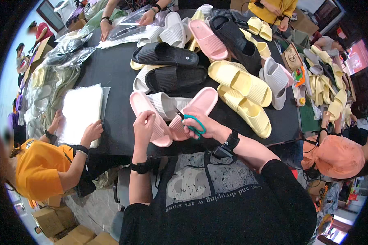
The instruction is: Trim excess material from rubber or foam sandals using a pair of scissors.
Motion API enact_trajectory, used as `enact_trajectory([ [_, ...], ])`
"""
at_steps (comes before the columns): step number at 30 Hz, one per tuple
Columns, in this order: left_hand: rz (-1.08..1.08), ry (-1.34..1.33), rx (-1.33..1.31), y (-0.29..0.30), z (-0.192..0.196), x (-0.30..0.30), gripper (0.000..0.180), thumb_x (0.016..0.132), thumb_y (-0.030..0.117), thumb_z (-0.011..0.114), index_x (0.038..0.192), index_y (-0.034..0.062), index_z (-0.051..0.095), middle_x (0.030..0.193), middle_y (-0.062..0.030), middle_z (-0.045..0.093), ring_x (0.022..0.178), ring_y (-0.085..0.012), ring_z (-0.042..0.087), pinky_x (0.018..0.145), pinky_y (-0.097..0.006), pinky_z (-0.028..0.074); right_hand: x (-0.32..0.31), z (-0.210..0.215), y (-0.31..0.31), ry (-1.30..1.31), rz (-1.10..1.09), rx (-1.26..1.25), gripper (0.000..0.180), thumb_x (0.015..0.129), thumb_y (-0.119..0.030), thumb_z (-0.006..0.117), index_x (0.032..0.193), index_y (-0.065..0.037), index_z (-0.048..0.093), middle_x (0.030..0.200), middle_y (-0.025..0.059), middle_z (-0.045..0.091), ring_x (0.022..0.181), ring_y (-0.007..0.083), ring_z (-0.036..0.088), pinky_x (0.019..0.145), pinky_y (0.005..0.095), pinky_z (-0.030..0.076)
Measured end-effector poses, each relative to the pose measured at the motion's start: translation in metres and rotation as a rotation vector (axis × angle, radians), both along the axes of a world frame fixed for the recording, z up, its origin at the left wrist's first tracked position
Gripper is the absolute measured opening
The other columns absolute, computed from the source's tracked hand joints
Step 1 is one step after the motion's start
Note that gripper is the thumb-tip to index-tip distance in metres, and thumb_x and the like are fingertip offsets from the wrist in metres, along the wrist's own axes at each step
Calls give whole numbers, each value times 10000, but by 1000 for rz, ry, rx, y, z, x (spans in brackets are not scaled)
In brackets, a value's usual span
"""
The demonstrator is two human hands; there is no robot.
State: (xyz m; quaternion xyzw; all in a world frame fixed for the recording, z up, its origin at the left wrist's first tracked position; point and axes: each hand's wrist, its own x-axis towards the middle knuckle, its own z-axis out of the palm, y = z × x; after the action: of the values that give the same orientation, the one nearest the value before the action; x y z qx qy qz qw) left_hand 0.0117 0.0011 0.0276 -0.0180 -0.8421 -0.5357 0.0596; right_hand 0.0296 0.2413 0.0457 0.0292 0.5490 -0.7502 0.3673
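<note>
With my right hand gripping scissors mid-frame and my left hand pinched shut, contents unclear, I should angle the points away from the 2 pink slippers.

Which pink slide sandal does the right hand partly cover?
The near pair's right pink sandal: the right hand, holding teal-handled scissors, overlaps it. The left hand overlaps its mate; another pink sandal lies farther back.
</note>
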Motion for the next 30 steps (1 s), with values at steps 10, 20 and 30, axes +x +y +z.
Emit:
enact_trajectory([
  [10,123,28,499,-7,33,6,103,901,62,567,954,-14,614,779,-27,619,717,-91,568,673,-217,446,10,2,15,87,-2,149,193,852,-205,587,970,-63,529,650,23,573,465,83,536,388,211,427],
  [20,497,151,375,-73,72,36,103,918,94,561,975,33,622,606,34,478,521,-20,425,442,-153,326,15,6,48,154,-114,221,295,868,-230,604,1090,-44,546,688,29,603,512,81,556,466,209,453],
  [30,286,-177,-193,-116,2,101,98,804,65,617,834,-28,626,679,-92,602,607,-131,564,580,-279,456,13,-15,59,229,-123,292,286,883,-197,575,1124,-49,535,716,56,621,528,99,573,456,222,443],
])
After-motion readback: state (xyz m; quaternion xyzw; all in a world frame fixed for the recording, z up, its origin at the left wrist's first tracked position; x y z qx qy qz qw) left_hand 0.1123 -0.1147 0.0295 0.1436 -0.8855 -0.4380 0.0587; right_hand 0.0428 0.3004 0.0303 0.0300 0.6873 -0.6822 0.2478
